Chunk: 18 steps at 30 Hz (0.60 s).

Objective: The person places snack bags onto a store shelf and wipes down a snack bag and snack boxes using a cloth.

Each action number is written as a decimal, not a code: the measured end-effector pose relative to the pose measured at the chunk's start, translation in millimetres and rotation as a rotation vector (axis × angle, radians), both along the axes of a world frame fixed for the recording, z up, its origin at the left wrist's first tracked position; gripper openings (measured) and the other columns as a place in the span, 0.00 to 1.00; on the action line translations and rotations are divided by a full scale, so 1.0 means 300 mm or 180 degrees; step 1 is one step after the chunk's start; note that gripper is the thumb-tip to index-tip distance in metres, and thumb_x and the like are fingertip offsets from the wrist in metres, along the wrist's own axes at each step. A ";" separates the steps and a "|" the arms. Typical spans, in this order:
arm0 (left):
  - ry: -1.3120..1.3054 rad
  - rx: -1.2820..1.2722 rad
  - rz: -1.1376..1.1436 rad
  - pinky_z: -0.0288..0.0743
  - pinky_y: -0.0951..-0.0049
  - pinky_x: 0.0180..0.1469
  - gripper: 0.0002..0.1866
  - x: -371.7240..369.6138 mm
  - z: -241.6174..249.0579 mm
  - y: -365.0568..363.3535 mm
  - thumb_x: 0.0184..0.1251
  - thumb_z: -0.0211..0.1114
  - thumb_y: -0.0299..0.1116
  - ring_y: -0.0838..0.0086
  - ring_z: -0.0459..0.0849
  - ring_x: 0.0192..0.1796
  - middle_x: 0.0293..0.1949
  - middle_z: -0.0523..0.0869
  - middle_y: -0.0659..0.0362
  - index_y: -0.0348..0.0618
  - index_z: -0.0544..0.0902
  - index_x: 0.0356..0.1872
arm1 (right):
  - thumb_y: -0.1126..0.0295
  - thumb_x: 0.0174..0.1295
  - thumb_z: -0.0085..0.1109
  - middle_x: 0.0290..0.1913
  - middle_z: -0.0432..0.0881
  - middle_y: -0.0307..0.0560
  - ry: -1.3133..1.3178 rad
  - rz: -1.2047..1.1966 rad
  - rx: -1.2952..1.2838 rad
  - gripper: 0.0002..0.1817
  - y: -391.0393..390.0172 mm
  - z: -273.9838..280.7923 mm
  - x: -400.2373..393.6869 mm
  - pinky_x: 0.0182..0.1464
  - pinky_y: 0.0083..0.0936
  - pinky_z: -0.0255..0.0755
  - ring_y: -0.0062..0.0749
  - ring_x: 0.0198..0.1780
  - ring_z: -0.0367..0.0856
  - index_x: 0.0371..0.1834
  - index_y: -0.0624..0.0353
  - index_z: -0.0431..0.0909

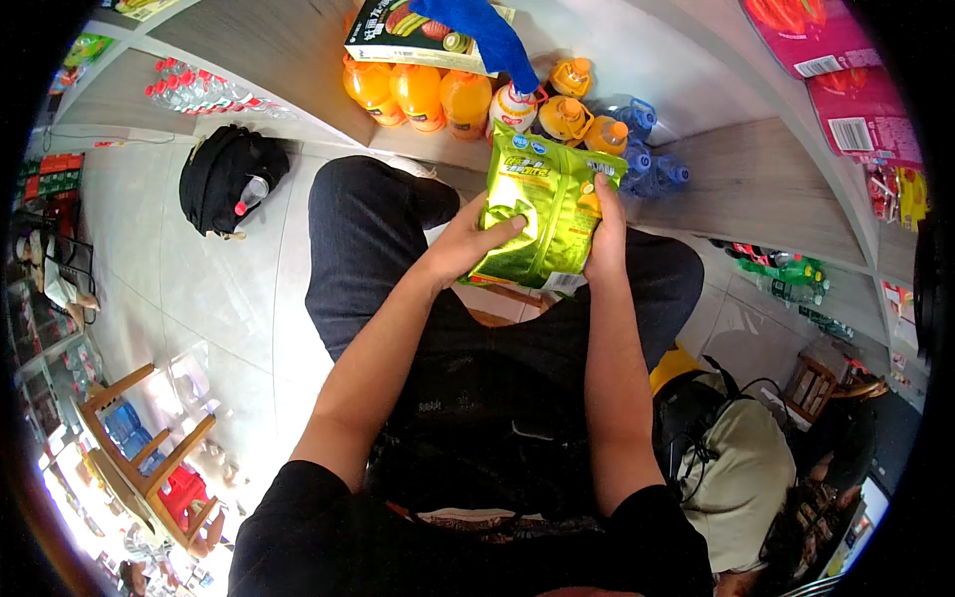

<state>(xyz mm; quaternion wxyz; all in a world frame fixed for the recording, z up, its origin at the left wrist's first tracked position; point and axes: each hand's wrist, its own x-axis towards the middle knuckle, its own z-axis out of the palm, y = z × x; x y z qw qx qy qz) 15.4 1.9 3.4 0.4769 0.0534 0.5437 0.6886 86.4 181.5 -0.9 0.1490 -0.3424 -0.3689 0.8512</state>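
You hold a green snack bag (542, 209) in both hands, just above the centre of the frame, over your knees. Its long axis runs from upper left to lower right only slightly off vertical; the printed top edge points toward the top of the frame, the sealed bottom edge toward your lap. Your left hand (473, 244) lies on the bag's lower left face, thumb across the front, grip closed on the bag. Your right hand (605, 234) clasps the right edge, fingers wrapped behind it, grip likewise closed on the bag.

Directly beyond the bag's top edge stand orange drink bottles (418, 95) on a low shelf (756, 179), with yellow-capped oil bottles (567, 114) and blue-handled jugs (647, 149) beside them. A blue cloth (487, 35) hangs over a carton (398, 35) at the top centre. A black backpack (229, 179) rests on the tiled floor (199, 298) at upper left. A wooden chair (149, 458) stands at lower left.
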 end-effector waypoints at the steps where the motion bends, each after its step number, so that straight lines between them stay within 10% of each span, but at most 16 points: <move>1: 0.0029 -0.0021 -0.0003 0.74 0.73 0.54 0.28 0.002 -0.003 -0.001 0.67 0.65 0.39 0.74 0.80 0.51 0.51 0.81 0.54 0.34 0.68 0.63 | 0.57 0.66 0.58 0.46 0.81 0.45 0.0024 0.0005 -0.0007 0.21 0.001 -0.005 0.003 0.47 0.26 0.76 0.29 0.44 0.81 0.52 0.62 0.73; 18: -0.0004 -0.0043 -0.0065 0.73 0.73 0.55 0.29 -0.002 0.021 -0.003 0.67 0.65 0.39 0.74 0.79 0.52 0.52 0.80 0.55 0.35 0.68 0.63 | 0.54 0.67 0.55 0.51 0.79 0.48 -0.0036 0.0119 0.0095 0.24 0.004 -0.012 0.006 0.52 0.28 0.74 0.33 0.50 0.80 0.56 0.63 0.71</move>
